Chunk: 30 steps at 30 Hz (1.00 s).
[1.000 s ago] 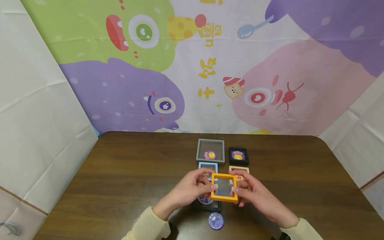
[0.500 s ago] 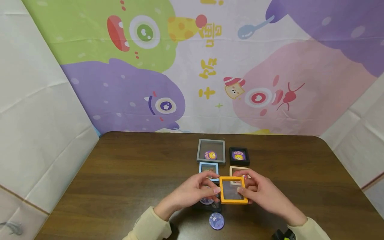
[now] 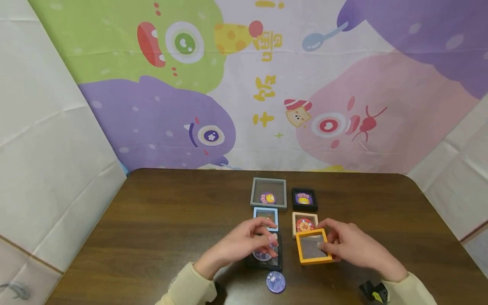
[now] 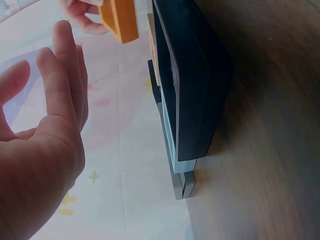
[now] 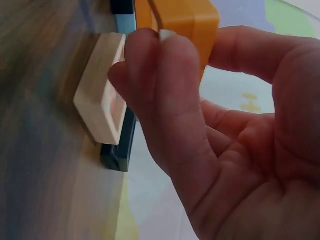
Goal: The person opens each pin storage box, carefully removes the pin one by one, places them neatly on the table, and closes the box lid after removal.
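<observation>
In the head view my right hand (image 3: 352,245) pinches an orange square frame (image 3: 299,250) with a clear film window, held tilted just in front of the beige frame (image 3: 294,224). The right wrist view has thumb and fingers on the rim of the orange frame (image 5: 187,22). My left hand (image 3: 240,241) hovers with bent, loose fingers over a black frame (image 3: 275,264) holding a purple round badge (image 3: 261,255); nothing is in it. The left wrist view shows that left hand (image 4: 55,110) apart from the black frame (image 4: 200,85).
A light blue frame (image 3: 265,209), a grey frame (image 3: 268,186) and a small black frame (image 3: 314,207) stand farther back on the brown table (image 3: 171,203). Another purple round badge (image 3: 275,282) lies near the front. A printed cloth (image 3: 259,148) hangs behind the table.
My left hand has let go of the orange frame. The right hand has carried it to the right, away from the left hand, uncovering more of the beige frame.
</observation>
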Each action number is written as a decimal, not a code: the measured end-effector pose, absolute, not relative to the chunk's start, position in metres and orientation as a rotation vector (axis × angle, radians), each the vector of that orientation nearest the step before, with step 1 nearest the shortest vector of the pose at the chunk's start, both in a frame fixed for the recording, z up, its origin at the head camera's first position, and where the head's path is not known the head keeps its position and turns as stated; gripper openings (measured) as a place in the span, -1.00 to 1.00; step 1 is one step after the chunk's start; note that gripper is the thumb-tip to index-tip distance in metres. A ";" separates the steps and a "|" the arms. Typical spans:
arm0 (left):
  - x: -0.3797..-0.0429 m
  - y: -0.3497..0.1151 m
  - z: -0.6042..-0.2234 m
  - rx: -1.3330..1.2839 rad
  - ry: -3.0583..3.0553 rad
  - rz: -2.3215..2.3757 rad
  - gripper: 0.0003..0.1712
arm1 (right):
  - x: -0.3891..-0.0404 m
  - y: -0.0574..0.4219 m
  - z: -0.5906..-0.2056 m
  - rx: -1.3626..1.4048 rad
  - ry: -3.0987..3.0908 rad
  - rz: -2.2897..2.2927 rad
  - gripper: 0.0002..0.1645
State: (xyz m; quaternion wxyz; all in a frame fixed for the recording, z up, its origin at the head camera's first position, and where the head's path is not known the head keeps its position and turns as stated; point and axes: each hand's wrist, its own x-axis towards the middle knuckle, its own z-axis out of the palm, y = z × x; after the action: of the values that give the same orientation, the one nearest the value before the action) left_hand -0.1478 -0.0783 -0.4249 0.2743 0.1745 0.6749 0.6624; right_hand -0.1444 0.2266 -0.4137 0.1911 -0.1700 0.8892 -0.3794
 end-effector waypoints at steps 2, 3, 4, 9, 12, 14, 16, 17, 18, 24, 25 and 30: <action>-0.148 -0.078 -0.425 0.471 1.821 1.777 -0.58 | -0.144 0.226 -0.415 -0.467 2.494 -1.024 -0.47; -0.148 -0.078 -0.425 0.473 1.825 1.775 -0.58 | -0.144 0.225 -0.416 -0.460 2.492 -1.008 -0.46; -0.148 -0.078 -0.426 0.475 1.829 1.772 -0.58 | -0.144 0.225 -0.417 -0.456 2.494 -0.989 -0.47; -0.149 -0.079 -0.426 0.484 1.843 1.759 -0.60 | -0.144 0.222 -0.423 -0.442 2.495 -0.950 -0.46; -0.149 -0.079 -0.426 0.488 1.848 1.747 -0.64 | -0.144 0.221 -0.428 -0.431 2.496 -0.953 -0.45; -0.149 -0.079 -0.426 0.491 1.849 1.744 -0.67 | -0.144 0.219 -0.430 -0.403 2.495 -0.952 -0.44; -0.149 -0.078 -0.426 0.495 1.847 1.741 -0.67 | -0.144 0.218 -0.432 -0.364 2.488 -0.948 -0.44; -0.149 -0.078 -0.426 0.496 1.847 1.739 -0.66 | -0.144 0.217 -0.432 -0.345 2.483 -0.944 -0.45; -0.149 -0.078 -0.426 0.498 1.846 1.739 -0.65 | -0.144 0.216 -0.433 -0.325 2.478 -0.940 -0.45; -0.149 -0.077 -0.427 0.503 1.845 1.726 -0.64 | -0.143 0.214 -0.432 -0.299 2.508 -0.896 -0.55; -0.149 -0.077 -0.427 0.505 1.844 1.724 -0.64 | -0.143 0.214 -0.432 -0.300 2.534 -0.872 -0.58; -0.149 -0.077 -0.428 0.512 1.838 1.718 -0.66 | -0.144 0.214 -0.433 -0.327 2.665 -0.779 -0.74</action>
State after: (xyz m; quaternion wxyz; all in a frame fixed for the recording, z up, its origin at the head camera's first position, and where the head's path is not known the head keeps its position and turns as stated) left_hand -0.1494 -0.0769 -0.4281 0.2831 0.1913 0.6865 0.6419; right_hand -0.1445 0.2138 -0.4331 0.1723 -0.1153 0.9390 -0.2746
